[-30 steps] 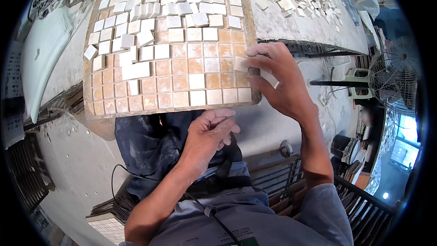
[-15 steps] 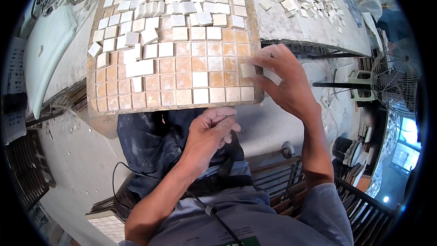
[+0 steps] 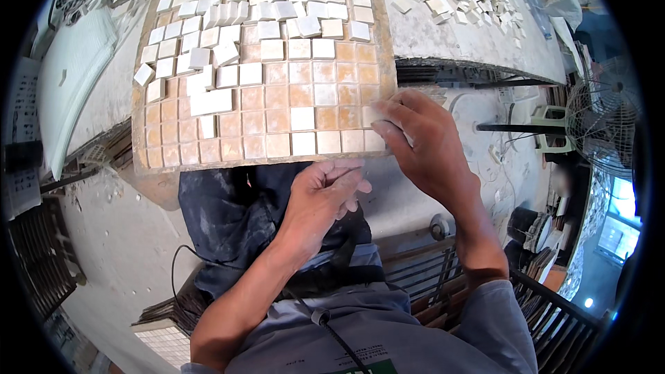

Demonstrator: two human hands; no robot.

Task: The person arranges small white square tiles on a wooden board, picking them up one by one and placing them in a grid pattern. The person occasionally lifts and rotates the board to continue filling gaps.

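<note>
A: So where are we holding that pale tile (image 3: 369,118)?
B: Our right grip (image 3: 429,140) is pinching it at the gridded board (image 3: 253,123)'s right edge, second row from the near side.
A: And our left grip (image 3: 321,197)?
B: Hanging half-curled by the near edge; we can't tell if it's pinching anything. Loose tiles (image 3: 309,25) are littering the far half, plus the bench (image 3: 443,45) at far right.

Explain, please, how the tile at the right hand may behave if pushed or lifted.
The tile is probably stiff, as it looks flat and square-edged. It seems wider than thick, so rolling or tipping is unlikely. A sideways push may catch on the board, whose grid lines look raised.
</note>
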